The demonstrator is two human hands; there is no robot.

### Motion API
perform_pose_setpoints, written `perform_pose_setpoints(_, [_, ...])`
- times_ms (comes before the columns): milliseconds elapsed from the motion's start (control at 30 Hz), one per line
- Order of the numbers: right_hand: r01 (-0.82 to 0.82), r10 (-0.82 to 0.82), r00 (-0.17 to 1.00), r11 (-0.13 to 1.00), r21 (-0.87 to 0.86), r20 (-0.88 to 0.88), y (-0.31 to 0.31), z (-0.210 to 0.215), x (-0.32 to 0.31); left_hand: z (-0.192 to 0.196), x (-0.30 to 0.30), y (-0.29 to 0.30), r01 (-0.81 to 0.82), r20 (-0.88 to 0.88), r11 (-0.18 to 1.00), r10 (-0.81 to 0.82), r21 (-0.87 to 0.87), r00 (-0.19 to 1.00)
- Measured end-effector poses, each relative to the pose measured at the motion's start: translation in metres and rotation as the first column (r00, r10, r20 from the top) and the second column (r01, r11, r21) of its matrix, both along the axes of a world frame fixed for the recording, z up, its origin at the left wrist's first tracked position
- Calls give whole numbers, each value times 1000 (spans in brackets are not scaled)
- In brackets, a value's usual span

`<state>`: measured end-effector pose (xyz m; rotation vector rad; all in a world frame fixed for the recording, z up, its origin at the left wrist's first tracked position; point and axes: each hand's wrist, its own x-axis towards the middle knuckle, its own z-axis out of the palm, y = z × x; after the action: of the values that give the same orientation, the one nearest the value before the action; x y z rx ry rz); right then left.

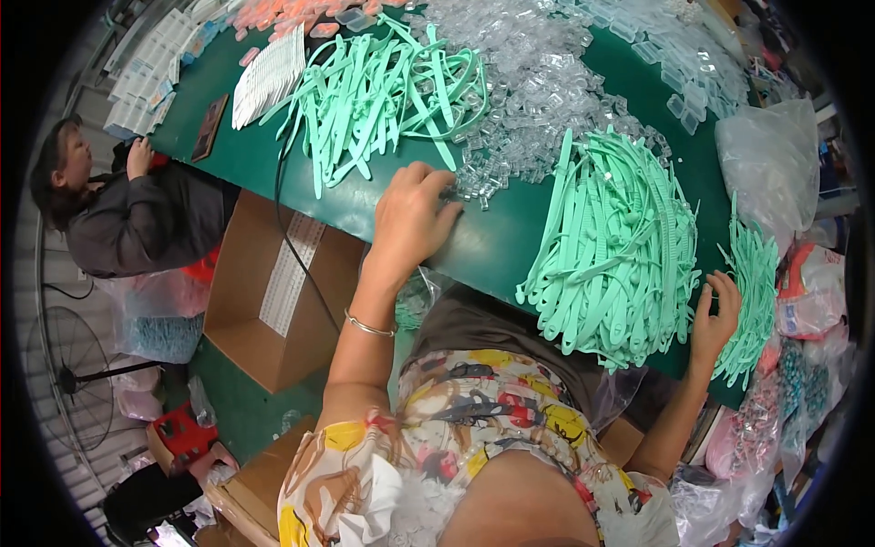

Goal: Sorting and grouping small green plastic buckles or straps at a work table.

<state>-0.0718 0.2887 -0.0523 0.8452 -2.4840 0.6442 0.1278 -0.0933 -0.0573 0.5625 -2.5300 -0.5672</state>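
1. Head view, twelve o'clock pointing away from the person: the large strap heap, mint green, lay on the surface at ten o'clock from the right hand
2. The right hand was loosely curled at the heap's edge, thumb and fingers apart; I could not tell whether it gripped a strap, and a thinner strap bundle lay just beside it at two o'clock
3. The left hand hung low over the surface, thumb and forefinger narrowly parted; I could not tell whether a small piece sat between them
4. Each strap looked light, bendy and smooth, tough rather than fragile, though likely to tangle; a pinch near one flat end seemed the surest hold
5. Clear plastic pieces spread from two o'clock of the left hand, seemingly hard, slick and best taken by fingertips; looser straps lay at eleven
6. At eight o'clock from the left hand, an open cardboard box showed a pale strip against its inside
7. A clear bag stood at one o'clock from the right hand, contents unclear; beyond the box at nine, a plastic bag held blue items
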Motion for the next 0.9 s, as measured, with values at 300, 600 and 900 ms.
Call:
perform_pose_setpoints(300, [9, -2, 999, 992, -129, 51, -4, -28, 4, -12, 4, -7, 10, 51, 972, -22, 234, 998])
perform_pose_setpoints(600, [23, 1, 996, 968, -251, 93, -5, -40, 1, -9, 0, -2, 63, -7, 980, -63, 189, 998])
perform_pose_setpoints(900, [29, -16, 999, 954, -299, 48, -4, -43, 2, -15, 3, -10, 50, 4, 993, -51, 111, 999])
